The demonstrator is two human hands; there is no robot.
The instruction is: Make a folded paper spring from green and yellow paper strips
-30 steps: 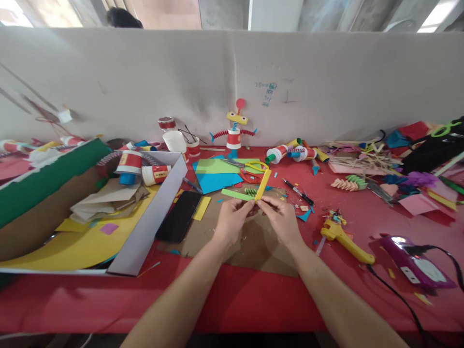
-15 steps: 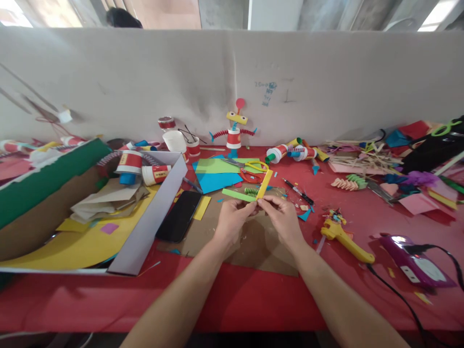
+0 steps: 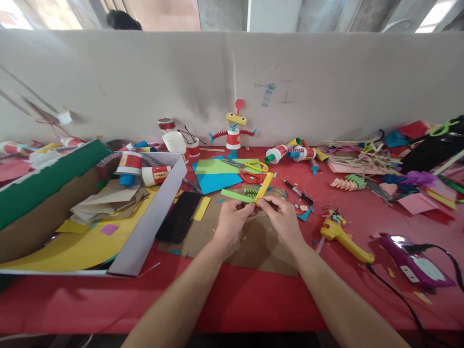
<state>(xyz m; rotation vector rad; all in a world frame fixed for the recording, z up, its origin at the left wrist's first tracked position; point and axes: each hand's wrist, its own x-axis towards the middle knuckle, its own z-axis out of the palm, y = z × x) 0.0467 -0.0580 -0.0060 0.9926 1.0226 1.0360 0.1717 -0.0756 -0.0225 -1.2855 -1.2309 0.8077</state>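
My left hand (image 3: 234,216) and my right hand (image 3: 278,212) meet above a brown cardboard sheet (image 3: 271,256), fingertips pinched together. Between them is a pair of paper strips joined at one end: a green strip (image 3: 235,195) pointing left and a yellow strip (image 3: 265,186) pointing up and away. Thumb and fingers of both hands close on the corner where the strips cross; the exact fold is hidden by my fingertips. Just behind that corner lies a green folded paper spring (image 3: 251,193). Scissors with yellow handles (image 3: 257,166) rest on green and blue paper farther back.
On the left stands an open box (image 3: 145,227) with papers and paper cups; a black phone (image 3: 179,216) lies beside it. To the right are a yellow glue gun (image 3: 344,239), a purple power strip (image 3: 416,261) and a pen (image 3: 297,191). A paper-cup figure (image 3: 234,137) stands at the back.
The yellow strip has tilted slightly to the right and down. Both hands stay pinched at the same corner, with hardly any movement.
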